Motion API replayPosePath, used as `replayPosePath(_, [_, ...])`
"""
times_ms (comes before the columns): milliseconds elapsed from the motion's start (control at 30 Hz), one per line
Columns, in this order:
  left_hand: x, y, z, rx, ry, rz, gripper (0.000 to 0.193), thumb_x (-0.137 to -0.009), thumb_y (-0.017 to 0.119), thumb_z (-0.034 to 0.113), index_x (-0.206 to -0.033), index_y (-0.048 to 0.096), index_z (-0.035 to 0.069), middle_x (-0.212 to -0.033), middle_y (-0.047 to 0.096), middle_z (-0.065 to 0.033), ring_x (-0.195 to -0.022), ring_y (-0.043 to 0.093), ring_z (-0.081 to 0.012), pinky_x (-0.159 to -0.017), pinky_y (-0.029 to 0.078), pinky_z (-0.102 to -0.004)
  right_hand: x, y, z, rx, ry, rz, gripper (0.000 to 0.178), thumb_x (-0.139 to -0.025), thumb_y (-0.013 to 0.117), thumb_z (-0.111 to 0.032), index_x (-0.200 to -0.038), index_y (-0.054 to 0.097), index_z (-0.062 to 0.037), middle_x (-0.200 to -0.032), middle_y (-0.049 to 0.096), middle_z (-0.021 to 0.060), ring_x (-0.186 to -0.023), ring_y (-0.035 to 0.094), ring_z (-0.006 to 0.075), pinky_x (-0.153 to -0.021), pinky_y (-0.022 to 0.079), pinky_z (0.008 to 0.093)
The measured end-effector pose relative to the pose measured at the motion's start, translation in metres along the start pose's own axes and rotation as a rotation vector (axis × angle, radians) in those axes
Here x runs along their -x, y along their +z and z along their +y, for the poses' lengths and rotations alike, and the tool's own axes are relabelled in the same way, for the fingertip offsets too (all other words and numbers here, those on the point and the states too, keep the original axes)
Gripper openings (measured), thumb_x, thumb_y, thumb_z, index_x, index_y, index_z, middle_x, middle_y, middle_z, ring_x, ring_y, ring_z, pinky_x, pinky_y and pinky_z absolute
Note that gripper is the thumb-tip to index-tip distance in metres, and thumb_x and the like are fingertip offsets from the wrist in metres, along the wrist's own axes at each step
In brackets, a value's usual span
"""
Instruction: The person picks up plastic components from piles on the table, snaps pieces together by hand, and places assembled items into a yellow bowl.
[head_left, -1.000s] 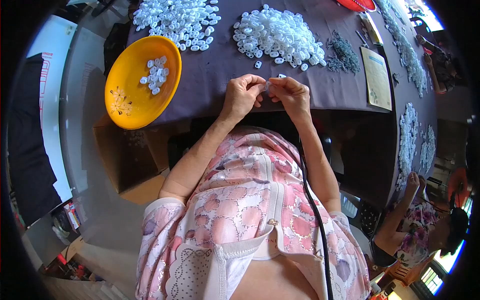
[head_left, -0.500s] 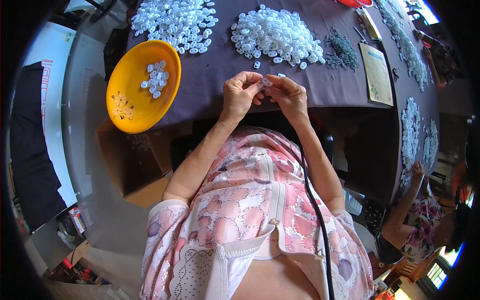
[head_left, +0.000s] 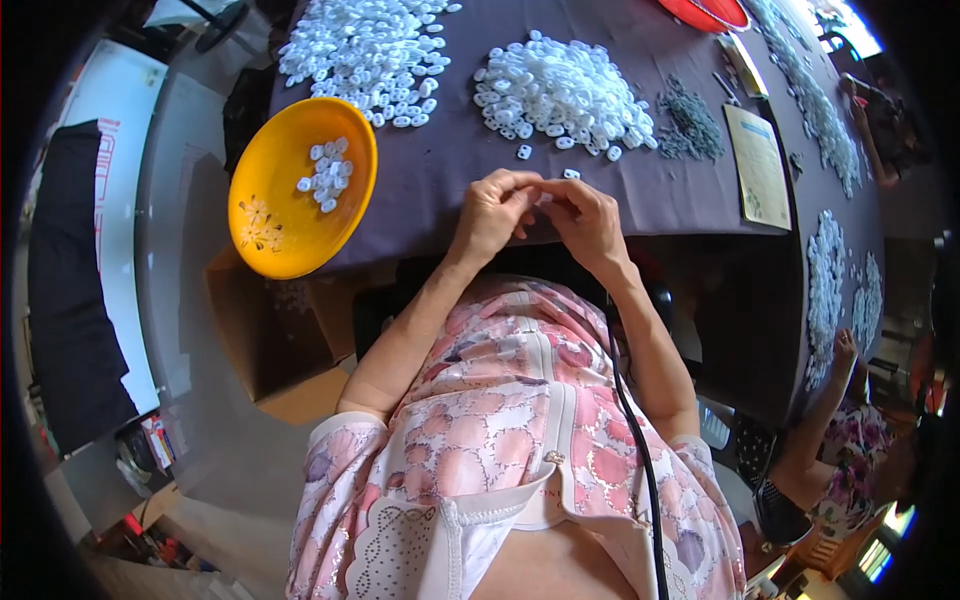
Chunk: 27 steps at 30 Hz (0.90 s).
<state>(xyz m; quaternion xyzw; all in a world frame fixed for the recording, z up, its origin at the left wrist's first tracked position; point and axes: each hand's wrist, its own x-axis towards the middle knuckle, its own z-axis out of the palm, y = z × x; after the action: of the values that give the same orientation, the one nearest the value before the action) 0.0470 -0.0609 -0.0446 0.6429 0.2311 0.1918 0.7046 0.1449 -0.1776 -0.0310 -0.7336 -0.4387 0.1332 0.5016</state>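
My left hand (head_left: 490,218) and my right hand (head_left: 590,222) meet at the table's near edge, fingertips pinched together. Between them is a small white plastic piece (head_left: 545,198), mostly covered by my fingers. A single white piece (head_left: 571,174) lies just beyond my right fingers, and another (head_left: 524,152) a bit farther left. Past these is a heap of white oval plastic pieces with holes (head_left: 560,90). Beside it, to the right, sits a small pile of grey bits (head_left: 690,125), too small to make out. On the left, a yellow bowl (head_left: 275,215) with a flower print holds several white pieces.
Another white heap (head_left: 360,60) spreads at the far left of the dark tablecloth (head_left: 430,180). A tan booklet (head_left: 757,168) and a red basket (head_left: 705,12) are on the right. An open cardboard box (head_left: 310,395) stands below the bowl. Another person's hand (head_left: 845,348) works at the right.
My fingertips have closed in over the white piece, which showed more plainly before. The whole view has shifted, so the table sits slightly lower and to the right.
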Motion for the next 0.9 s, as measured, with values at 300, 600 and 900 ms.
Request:
replayPosePath(300, [0.001,0.005,-0.011,-0.344,0.326,0.057,0.007,-0.081,0.056,0.000,-0.084,0.062,0.000,-0.072,0.057,-0.0044,-0.052,0.053,-0.0089,-0.045,0.043,-0.0235,0.004,0.004,0.007,0.271,-0.308,0.060,0.018,-0.070,0.058,0.006,-0.084,0.058,-0.0052,-0.076,0.058,0.0094,-0.070,0.057,0.0283,-0.061,0.046,0.0347])
replayPosePath(600, [0.002,0.005,-0.012,-0.317,0.393,0.095,0.009,-0.075,0.061,-0.001,-0.083,0.064,0.001,-0.073,0.058,-0.0091,-0.063,0.059,-0.0192,-0.055,0.046,-0.0283,0.007,0.009,0.008,0.112,-0.220,0.136,0.014,-0.071,0.062,0.006,-0.082,0.062,-0.0027,-0.076,0.057,0.0084,-0.069,0.057,0.0229,-0.061,0.045,0.0300])
replayPosePath(900, [0.006,0.008,-0.014,-0.494,0.522,0.151,0.004,-0.073,0.061,-0.001,-0.076,0.061,0.002,-0.071,0.055,-0.0132,-0.066,0.057,-0.0305,-0.056,0.046,-0.0346,0.011,0.011,0.014,0.160,-0.313,0.157,0.014,-0.074,0.060,0.009,-0.084,0.062,-0.0009,-0.081,0.058,0.0083,-0.071,0.058,0.0173,-0.059,0.045,0.0245])
